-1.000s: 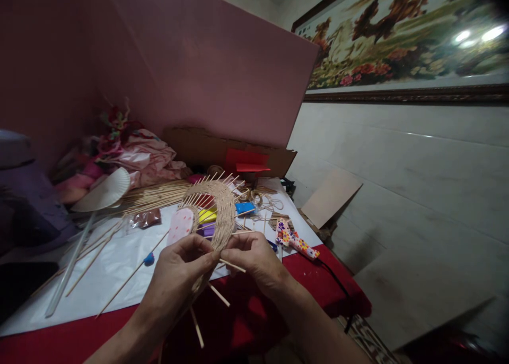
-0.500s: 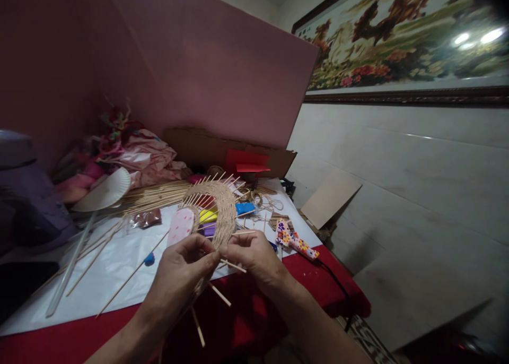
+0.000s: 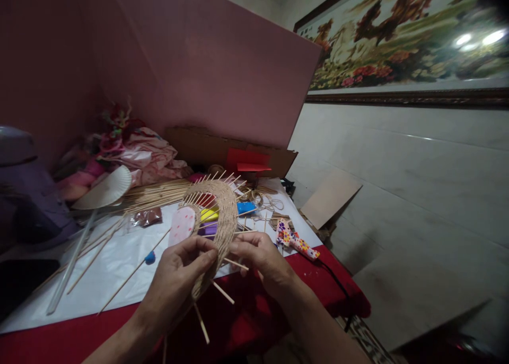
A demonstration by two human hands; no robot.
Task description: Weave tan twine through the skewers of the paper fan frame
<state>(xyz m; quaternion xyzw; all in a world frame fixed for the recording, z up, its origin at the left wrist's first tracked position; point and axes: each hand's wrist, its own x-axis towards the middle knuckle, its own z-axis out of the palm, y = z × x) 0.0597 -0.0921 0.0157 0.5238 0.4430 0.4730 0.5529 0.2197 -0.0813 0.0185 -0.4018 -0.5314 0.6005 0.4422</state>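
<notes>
Right hand (image 3: pixel 267 259) has shifted away from the left hand (image 3: pixel 175 268); its grip cannot be told. The left pinches a tan, crescent-shaped woven-cord band (image 3: pixel 228 210) with pale wooden spokes (image 3: pixel 223 292), between and beyond both hands.

Likely home craft corner: framed horse picture (image 3: pixel 397 40), glue gun (image 3: pixel 296 240), red-clothed table (image 3: pixel 338 284).

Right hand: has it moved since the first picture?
Yes, the right hand has shifted slightly rightward, toward the floral glue gun, which lies where it was.
</notes>
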